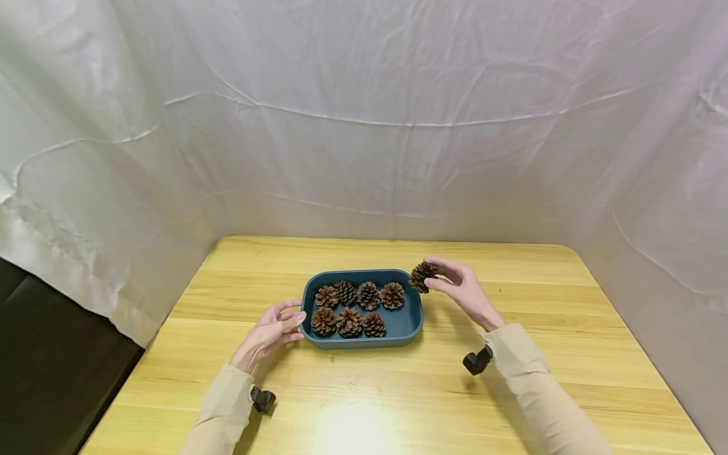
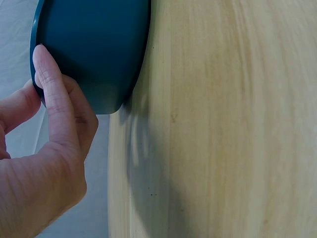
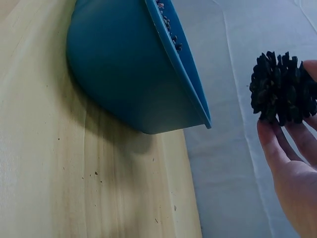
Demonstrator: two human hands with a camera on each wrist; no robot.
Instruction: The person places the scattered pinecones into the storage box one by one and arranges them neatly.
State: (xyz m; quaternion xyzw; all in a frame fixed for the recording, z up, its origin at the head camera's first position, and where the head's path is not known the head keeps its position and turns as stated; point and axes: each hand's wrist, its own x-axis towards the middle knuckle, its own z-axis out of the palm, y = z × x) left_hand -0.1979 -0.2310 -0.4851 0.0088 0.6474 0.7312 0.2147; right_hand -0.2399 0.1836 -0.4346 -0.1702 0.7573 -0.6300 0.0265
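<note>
Brown pinecone (image 1: 423,275) pinched by right hand (image 1: 463,289), tip left; left hand (image 1: 272,332) relaxed on tray (image 1: 411,322)

You are working at a light yellow wooden table (image 1: 364,392) with visible grain running across its width and rounded far corners. A bright patch of light reflects off its near edge, in the middle. A creased white fabric backdrop (image 1: 364,126) hangs behind the table and wraps round both sides, closing you in on three sides; its folds show as long pale ridges. At your lower left, beyond the fabric's edge, you have a dark, unlit area (image 1: 51,373) whose contents cannot be made out.
</note>
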